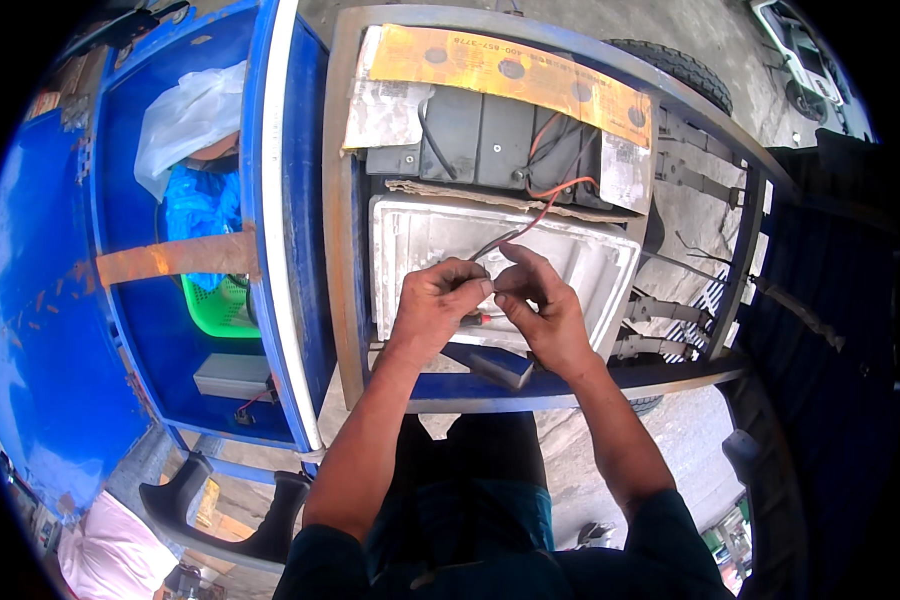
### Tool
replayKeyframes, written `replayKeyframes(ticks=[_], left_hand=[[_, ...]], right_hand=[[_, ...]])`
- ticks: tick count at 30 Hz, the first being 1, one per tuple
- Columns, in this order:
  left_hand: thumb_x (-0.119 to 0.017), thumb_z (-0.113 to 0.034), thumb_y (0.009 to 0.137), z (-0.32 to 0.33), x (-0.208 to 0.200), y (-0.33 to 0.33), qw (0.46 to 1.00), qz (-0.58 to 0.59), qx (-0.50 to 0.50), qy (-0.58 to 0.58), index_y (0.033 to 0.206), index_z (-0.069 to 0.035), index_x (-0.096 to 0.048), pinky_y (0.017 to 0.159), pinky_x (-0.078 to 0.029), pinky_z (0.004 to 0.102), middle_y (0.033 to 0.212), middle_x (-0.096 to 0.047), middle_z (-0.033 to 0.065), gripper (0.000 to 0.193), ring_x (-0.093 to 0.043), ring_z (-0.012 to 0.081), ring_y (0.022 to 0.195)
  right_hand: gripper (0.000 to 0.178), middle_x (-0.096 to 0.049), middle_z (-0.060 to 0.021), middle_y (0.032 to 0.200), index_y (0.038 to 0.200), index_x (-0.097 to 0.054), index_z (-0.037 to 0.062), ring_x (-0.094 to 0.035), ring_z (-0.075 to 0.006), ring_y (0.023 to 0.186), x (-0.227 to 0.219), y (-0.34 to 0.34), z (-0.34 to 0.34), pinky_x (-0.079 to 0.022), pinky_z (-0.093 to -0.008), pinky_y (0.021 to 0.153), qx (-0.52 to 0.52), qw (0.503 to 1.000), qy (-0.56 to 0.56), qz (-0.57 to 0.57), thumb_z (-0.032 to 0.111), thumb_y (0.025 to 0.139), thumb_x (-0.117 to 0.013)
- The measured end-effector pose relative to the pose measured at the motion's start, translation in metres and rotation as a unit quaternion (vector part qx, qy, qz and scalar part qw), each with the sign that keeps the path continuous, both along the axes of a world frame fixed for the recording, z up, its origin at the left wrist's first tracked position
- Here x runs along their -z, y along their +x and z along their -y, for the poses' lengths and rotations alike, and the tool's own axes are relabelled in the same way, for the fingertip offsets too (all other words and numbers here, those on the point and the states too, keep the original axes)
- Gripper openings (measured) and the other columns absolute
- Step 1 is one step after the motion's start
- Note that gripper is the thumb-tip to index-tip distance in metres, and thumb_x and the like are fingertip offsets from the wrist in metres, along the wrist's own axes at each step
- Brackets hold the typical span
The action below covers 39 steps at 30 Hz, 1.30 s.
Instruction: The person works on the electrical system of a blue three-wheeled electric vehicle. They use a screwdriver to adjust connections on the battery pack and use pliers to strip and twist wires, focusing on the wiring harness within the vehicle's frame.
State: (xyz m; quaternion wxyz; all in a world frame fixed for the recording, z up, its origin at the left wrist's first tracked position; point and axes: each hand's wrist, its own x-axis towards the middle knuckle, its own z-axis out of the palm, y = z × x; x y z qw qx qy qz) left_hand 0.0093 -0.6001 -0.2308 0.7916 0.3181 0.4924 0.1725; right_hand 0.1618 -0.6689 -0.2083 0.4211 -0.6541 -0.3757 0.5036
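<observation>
My left hand (436, 302) and my right hand (552, 312) meet over a dirty white plastic tray (600, 262), fingertips nearly touching. Pinched in the left fingers is a thin dark wire (495, 241), which joins a red wire (546, 208) running up to the batteries. The right thumb and index finger close together at the same spot; what they hold is too small to make out. Below the fingertips lies a small thing with a red end (479, 320), partly hidden by my left hand. Grey-black batteries (465, 130) with loose wires sit beyond the tray.
A rusty metal frame (346, 220) surrounds the tray and batteries. Yellow cardboard (470, 58) covers the batteries' far edge. At left, a blue metal compartment (135, 345) holds a green basket (206, 318), plastic bags and a silver box (232, 376). A dark bar (500, 366) lies near me.
</observation>
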Motion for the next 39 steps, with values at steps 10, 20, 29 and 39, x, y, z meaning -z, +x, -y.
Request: replayKeyframes(ticks=[10, 20, 29, 39], left_hand=[[-0.069, -0.008, 0.086, -0.023, -0.011, -0.011, 0.993, -0.011, 0.114, -0.008, 0.097, 0.001, -0.071, 0.068, -0.053, 0.0247, 0.084, -0.068, 0.0030, 0.014, -0.061, 0.0087, 0.075], [-0.070, -0.010, 0.087, -0.012, 0.003, -0.015, 0.989, -0.001, 0.149, 0.020, 0.098, 0.001, -0.069, 0.070, -0.051, 0.0281, 0.083, -0.066, 0.0044, 0.015, -0.060, 0.0112, 0.074], [-0.064, -0.007, 0.085, 0.018, 0.019, -0.019, 0.858, -0.105, 0.218, 0.453, 0.100, -0.003, -0.055, 0.072, -0.050, 0.0449, 0.094, -0.057, 0.0160, 0.018, -0.059, 0.0382, 0.090], [-0.063, -0.011, 0.087, 0.050, 0.035, -0.028, 0.774, -0.164, 0.207, 0.575, 0.107, -0.005, -0.056, 0.079, -0.052, 0.0384, 0.105, -0.059, 0.0116, 0.022, -0.060, 0.0321, 0.095]], right_hand=[[0.049, -0.059, -0.0058, 0.093, 0.121, -0.060, 0.0078, -0.058, -0.0267, 0.085, -0.005, 0.023, -0.019, -0.050, -0.0364, 0.075, -0.262, 0.888, 0.183, 0.329, 0.002, 0.072, -0.068], [0.024, -0.055, -0.0025, 0.092, 0.095, -0.065, 0.0102, -0.054, -0.0203, 0.093, -0.015, 0.035, -0.036, -0.046, -0.0303, 0.080, -0.378, 0.772, 0.251, 0.445, 0.018, 0.072, -0.065], [0.018, -0.049, -0.0068, 0.080, 0.084, -0.057, 0.0060, -0.053, -0.0252, 0.077, -0.007, 0.021, -0.019, -0.047, -0.0350, 0.067, -0.409, 0.787, 0.176, 0.427, 0.012, 0.071, -0.068], [0.013, -0.064, -0.0137, 0.080, 0.086, -0.064, 0.0017, -0.064, -0.0252, 0.075, 0.015, -0.002, 0.016, -0.052, -0.0344, 0.067, -0.118, 0.965, -0.222, 0.080, 0.013, 0.080, -0.066]])
